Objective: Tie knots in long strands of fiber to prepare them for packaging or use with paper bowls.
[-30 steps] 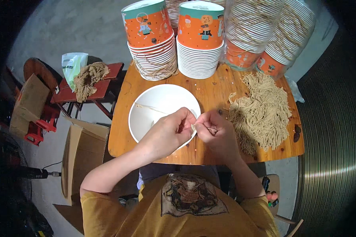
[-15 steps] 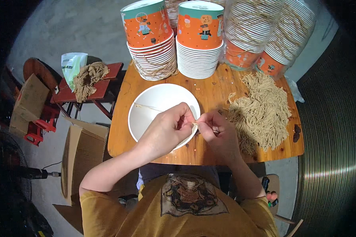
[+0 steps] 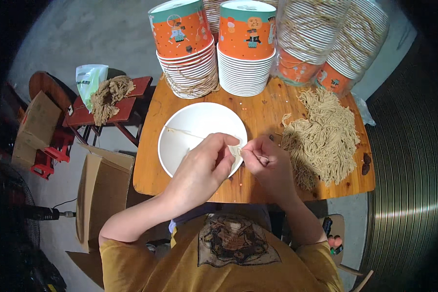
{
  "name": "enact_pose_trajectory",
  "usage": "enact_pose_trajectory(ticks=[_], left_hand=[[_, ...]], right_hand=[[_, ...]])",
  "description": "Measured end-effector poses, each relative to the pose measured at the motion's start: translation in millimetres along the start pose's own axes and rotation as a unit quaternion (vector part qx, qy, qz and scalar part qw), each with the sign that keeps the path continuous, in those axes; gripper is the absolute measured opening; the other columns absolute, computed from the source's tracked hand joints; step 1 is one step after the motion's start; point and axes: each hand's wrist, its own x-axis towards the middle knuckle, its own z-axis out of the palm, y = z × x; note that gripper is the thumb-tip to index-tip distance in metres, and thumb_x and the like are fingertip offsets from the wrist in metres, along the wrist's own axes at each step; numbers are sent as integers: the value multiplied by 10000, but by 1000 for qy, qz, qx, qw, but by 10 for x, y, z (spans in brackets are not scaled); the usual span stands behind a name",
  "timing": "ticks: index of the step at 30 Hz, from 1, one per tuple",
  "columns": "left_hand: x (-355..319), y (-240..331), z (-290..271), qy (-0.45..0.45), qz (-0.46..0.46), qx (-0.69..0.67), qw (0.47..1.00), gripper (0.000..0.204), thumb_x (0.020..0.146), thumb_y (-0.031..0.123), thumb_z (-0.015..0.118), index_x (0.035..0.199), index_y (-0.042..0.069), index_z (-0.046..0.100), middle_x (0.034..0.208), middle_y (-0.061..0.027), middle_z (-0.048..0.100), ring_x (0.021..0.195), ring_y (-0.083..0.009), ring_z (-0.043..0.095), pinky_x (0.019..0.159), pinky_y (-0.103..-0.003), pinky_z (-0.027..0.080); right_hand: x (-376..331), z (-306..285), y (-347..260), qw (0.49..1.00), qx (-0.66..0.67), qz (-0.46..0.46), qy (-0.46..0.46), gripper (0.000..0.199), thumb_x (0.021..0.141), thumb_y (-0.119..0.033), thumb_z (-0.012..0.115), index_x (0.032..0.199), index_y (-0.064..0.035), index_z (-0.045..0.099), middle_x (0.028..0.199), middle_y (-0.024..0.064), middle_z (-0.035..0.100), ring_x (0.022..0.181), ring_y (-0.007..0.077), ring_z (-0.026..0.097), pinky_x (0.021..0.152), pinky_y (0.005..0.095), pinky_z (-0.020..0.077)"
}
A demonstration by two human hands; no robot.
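Note:
A white round paper bucket [image 3: 204, 116] sits at the table's front, its mouth facing up. Across its inside runs a thin beige cord [image 3: 182, 132], fixed at the left wall. My left hand [image 3: 199, 163] is over the bucket's right side, thumb and forefinger apart around the rim; its other fingers are hidden. Just right of the rim, my right hand [image 3: 271, 163] pinches a cord end between thumb and forefinger, close to the left fingertips. A tangled pile of beige cords [image 3: 321, 141] lies to the right.
Along the table's back stand stacked orange-and-green paper buckets [image 3: 180, 34], with more stacks in clear plastic [image 3: 309, 34] at the right. At left are a red bench [image 3: 126, 104] with a cord bundle [image 3: 109, 97], and an open cardboard box [image 3: 102, 194] on the floor.
My left thumb and forefinger have parted from their pinch at the bucket's rim. My right hand has barely moved and stays pinched on the cord.

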Motion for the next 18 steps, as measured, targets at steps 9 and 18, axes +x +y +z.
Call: enact_pose_trajectory(ticks=[9,18], left_hand=[[124,-102,19,-22,-10,0,1000,126,902,110,569,926,-11,544,766,-119,599,678,-231,592,629,-348,472],[154,-85,47,-9,-17,-61,998,82,887,74,563,909,8,519,780,-82,589,700,-155,573,642,-303,467]], right_hand=[[-12,13,26,1000,-12,2,-23,98,829,-107,648,855,-38,583,626,1,518,579,47,500,526,242,430],[-12,-17,57,998,55,-7,-23,103,845,-111,631,878,-32,574,656,0,535,597,51,516,544,237,445]])
